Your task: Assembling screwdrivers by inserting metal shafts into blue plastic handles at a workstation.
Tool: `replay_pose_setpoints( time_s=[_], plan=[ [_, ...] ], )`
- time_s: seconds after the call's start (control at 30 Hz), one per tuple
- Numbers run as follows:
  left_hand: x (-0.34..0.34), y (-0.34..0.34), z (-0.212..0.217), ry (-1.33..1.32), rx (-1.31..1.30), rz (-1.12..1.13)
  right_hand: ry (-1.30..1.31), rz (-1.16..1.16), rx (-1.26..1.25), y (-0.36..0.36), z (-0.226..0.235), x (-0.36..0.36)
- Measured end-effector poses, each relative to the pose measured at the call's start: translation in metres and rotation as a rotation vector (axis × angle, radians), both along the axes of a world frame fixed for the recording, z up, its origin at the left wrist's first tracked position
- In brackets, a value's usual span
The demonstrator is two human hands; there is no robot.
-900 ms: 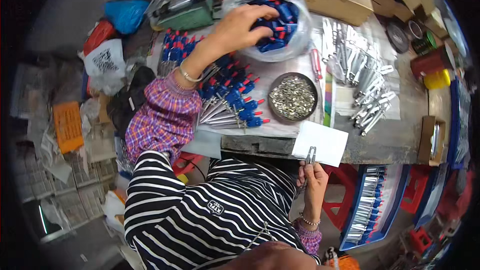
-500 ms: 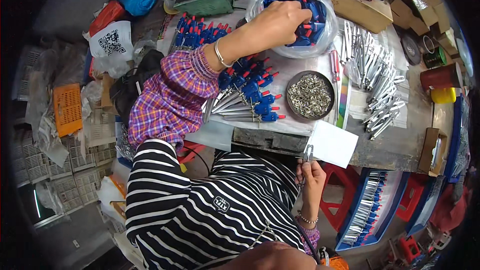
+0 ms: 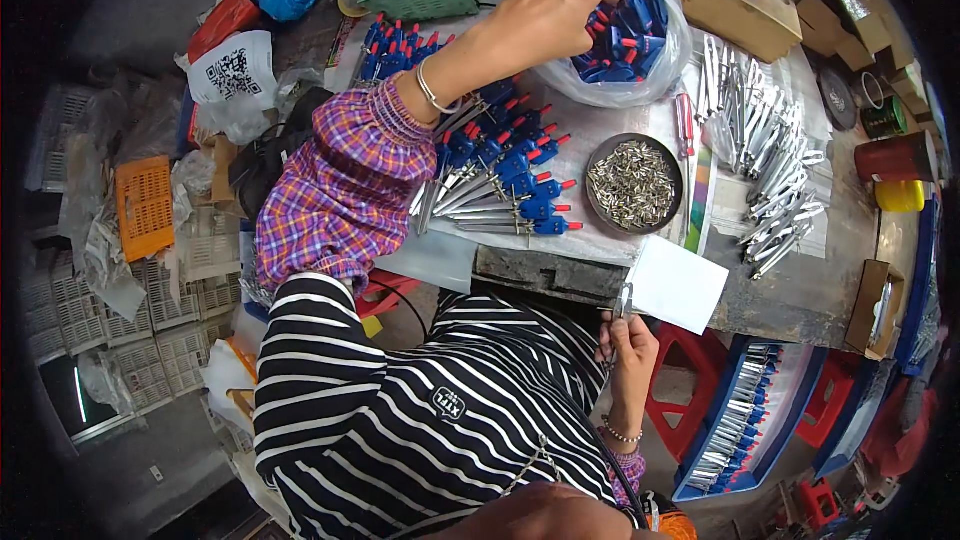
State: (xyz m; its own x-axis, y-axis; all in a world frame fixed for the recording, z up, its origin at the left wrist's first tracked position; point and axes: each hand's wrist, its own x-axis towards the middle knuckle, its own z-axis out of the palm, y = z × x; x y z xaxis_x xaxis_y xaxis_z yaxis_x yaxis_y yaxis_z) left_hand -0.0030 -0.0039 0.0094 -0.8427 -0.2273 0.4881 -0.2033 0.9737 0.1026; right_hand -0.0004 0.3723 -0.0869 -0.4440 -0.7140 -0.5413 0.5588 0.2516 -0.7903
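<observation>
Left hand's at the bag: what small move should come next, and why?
Probably close the left hand on one blue piece, if it hasn't one: it is at the mouth of the plastic bag, its fingertips hidden, while the right hand holds a slim metal part.

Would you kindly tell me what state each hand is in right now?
Left hand: fingers bent at the bag of blue parts; whether it grips one cannot be told.
Right hand: closed, holding a slim metal piece.

The workbench (image 3: 790, 298) carries pale sheeting (image 3: 580, 128) and silver parts (image 3: 778, 180).
</observation>
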Motion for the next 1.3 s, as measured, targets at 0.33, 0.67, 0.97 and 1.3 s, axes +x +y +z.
replay_pose_setpoints(
  time_s=[0.33,0.67,0.97,1.3],
  plan=[
    [0.031,0.023,0.024,0.119,0.115,-0.042,-0.052,-0.02,-0.033,-0.001,0.004,-0.001],
    [0.069,0.143,-0.04,-0.307,1.265,-0.506,0.165,-0.04,-0.19,-0.008,0.02,0.005],
    [0.066,0.168,-0.059,-0.45,1.407,-0.613,0.063,-0.183,-0.217,-0.015,0.026,0.006],
    [0.055,0.145,-0.056,-0.352,1.717,-0.327,-0.054,-0.027,-0.051,-0.008,0.011,-0.004]
  ],
)
